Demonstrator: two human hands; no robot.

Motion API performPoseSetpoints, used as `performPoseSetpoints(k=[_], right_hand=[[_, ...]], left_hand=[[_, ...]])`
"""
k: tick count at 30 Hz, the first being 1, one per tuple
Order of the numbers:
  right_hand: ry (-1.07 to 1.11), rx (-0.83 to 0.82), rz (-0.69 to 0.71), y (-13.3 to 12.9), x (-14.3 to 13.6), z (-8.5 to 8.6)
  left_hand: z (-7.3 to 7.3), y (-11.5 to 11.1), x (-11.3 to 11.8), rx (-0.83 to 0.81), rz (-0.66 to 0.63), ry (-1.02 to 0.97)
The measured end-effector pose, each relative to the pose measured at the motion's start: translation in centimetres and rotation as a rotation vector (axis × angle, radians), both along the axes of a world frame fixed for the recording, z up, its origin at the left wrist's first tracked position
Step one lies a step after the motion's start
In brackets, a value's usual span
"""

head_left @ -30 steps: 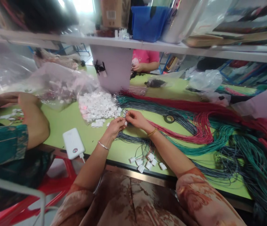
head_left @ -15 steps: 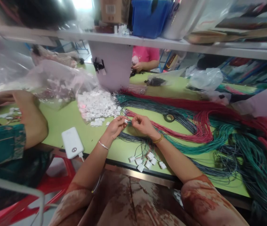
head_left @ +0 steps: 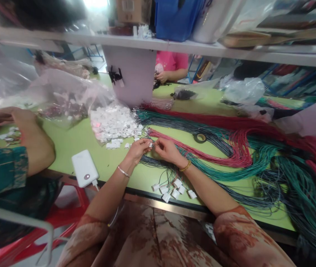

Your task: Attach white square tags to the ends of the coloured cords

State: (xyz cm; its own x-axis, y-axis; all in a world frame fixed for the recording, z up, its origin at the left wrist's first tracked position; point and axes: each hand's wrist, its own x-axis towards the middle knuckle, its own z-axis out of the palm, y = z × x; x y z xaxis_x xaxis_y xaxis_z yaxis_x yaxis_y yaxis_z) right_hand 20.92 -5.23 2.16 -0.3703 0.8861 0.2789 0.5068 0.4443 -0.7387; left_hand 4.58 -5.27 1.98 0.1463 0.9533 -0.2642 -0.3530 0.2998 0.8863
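My left hand (head_left: 139,151) pinches a small white plastic connector (head_left: 150,145) between thumb and fingertips. Close beside it, my right hand (head_left: 168,151) is closed in a pinch on a thin wire at the connector; the fingers mostly cover the wire. Below my hands, several white connectors with wires attached (head_left: 175,190) lie near the table's front edge. Beyond my left hand spreads a heap of loose white connectors (head_left: 116,122), spilling from a clear plastic bag. Bundles of red wires (head_left: 216,157), green wires (head_left: 230,173) and dark grey wires (head_left: 219,146) run off to the right.
A white power bank (head_left: 84,168) with a cable sits at left on the green table (head_left: 63,148). A roll of black tape (head_left: 200,137) lies among the wires. A co-worker's arm (head_left: 36,141) rests at far left; another person (head_left: 171,66) works opposite. A shelf (head_left: 174,46) crosses above.
My right hand has shifted slightly left and down, toward the connector in my left hand. The green wire seen between my fingertips is now mostly hidden. The view has tilted a little.
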Motion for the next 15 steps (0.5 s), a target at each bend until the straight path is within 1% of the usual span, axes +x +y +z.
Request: performPoseSetpoints(k=[4,7,9,11,13,15], right_hand=[[-0.072,-0.022,-0.004,-0.5,0.2,0.2],[-0.086,-0.046,0.077,0.1,0.8,0.7],[-0.055,-0.048,0.068,1.4,1.3,0.9],[-0.072,-0.052,0.001,3.2,1.5,1.0],[-0.186,-0.072,-0.025,5.0,1.2,0.8],[-0.324,-0.083,-0.026,6.3,0.6,0.4]], left_hand=[[-0.5,0.0,-0.1,0.000,-0.036,0.067],[-0.7,0.0,-0.2,0.016,-0.081,0.158],[-0.7,0.0,-0.2,0.019,-0.125,0.220],[-0.5,-0.1,-0.2,0.022,-0.167,0.272],[-0.3,-0.1,-0.1,0.023,-0.185,0.305],[-0.2,-0.2,0.0,0.021,-0.176,0.319]])
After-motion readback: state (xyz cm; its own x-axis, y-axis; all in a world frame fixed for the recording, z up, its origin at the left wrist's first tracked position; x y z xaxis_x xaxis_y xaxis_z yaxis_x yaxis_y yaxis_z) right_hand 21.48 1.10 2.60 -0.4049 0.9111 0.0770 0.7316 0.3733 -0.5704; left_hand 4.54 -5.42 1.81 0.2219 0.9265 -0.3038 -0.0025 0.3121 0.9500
